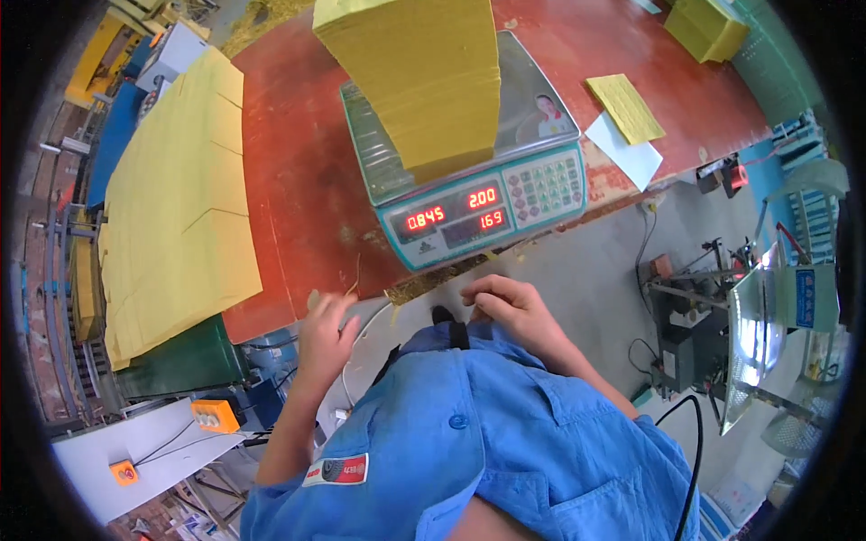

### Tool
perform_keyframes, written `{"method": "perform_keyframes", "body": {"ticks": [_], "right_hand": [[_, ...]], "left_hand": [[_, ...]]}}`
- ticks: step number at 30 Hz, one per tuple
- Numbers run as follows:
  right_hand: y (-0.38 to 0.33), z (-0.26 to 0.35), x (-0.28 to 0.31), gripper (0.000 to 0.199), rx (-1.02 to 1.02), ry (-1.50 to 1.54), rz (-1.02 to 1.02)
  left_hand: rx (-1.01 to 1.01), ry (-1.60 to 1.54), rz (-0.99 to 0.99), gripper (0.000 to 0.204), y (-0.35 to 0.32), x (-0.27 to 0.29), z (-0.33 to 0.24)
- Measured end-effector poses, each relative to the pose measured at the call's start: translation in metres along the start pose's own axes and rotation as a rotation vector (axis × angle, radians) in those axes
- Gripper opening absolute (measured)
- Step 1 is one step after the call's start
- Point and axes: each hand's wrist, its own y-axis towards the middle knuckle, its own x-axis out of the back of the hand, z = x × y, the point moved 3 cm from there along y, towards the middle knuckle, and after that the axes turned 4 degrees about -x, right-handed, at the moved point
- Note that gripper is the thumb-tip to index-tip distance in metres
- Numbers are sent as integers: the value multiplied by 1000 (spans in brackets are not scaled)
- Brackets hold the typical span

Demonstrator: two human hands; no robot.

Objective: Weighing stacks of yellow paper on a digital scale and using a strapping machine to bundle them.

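Note:
My left hand (327, 335) is by the table's front edge, thumb apart from the fingers, which are slightly blurred. Nothing shows in it. My right hand (512, 308) hovers in front of the weighing scale, its fingers loosely bent and partly apart, with no object visible in it. The teal digital scale (547, 191) has lit red digits and a keypad. A tall yellow block (424, 81), perhaps a stack of paper, stands on the metal pan. Neither hand touches the block or the scale.
Yellow stacks (185, 207) line the left side of the red table (298, 180). At right lie a yellow pad (625, 108) and a white sheet (622, 151); another yellow block (705, 29) stands behind. Machinery with a lamp (756, 316) is on the right. An orange socket box (215, 416) is lower left.

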Motion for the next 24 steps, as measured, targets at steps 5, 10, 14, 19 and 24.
{"method": "perform_keyframes", "body": {"ticks": [5,10,14,19,24], "right_hand": [[1,-1,-13,25,49,-127,20],[-8,-10,-18,23,41,-175,-41],[-5,-25,-20,22,54,-210,-20],[1,-22,-24,23,232,-321,-52],[0,-13,-6,20,297,-341,-79]], "left_hand": [[-79,122,-117,56,27,-31,-13],[-244,62,-48,48,-28,-51,-3],[-97,35,160,27,-67,-65,28],[-242,-56,-129,19,-32,-50,8],[-329,-207,-151,21,3,-43,-41]]}}
